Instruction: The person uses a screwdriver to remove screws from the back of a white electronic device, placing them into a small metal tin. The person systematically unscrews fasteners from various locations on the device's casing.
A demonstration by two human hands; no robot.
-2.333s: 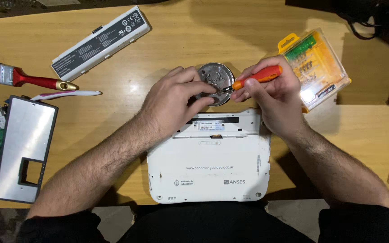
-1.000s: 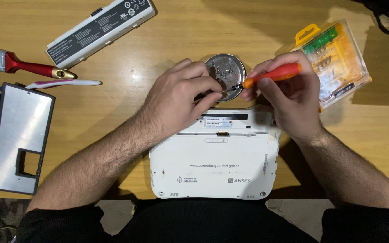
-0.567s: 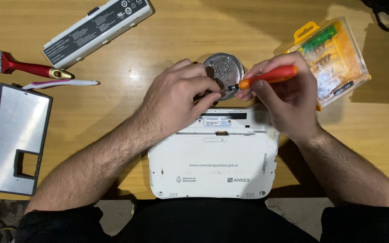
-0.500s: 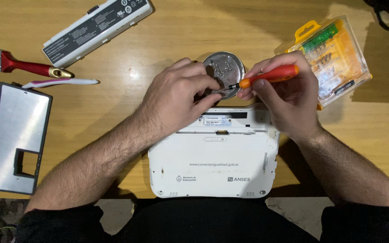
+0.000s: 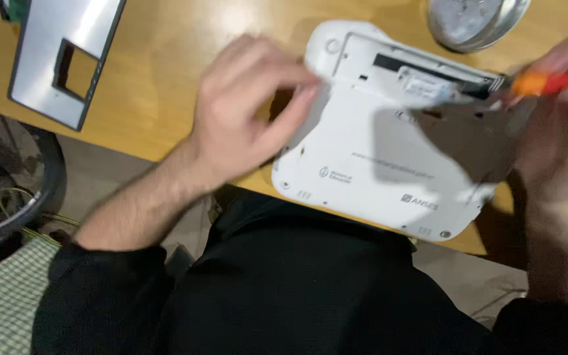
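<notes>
A small white laptop [image 5: 389, 158] lies upside down at the table's near edge, its open battery bay facing away from me. My left hand [image 5: 244, 118] hovers by the laptop's left corner with fingers and thumb drawn together; motion blur hides whether anything is pinched between them. My right hand [image 5: 560, 151] is at the right edge of the view, gripping an orange-handled screwdriver [image 5: 550, 81]. The screwdriver's tip points left into the bay's right end. A round metal dish [image 5: 478, 20] sits just beyond the laptop.
A silver cover panel with a rectangular cut-out [image 5: 60, 59] lies on the wooden table [image 5: 185, 66] at the far left. Below the table edge are my dark clothes [image 5: 297, 289], a checked cloth [image 5: 8, 302] and a dark wheel-like object [image 5: 14, 197].
The view has dropped and swung closer, so the battery, brush and yellow bit case are out of frame. My left hand has moved from the metal dish to the laptop's left corner.
</notes>
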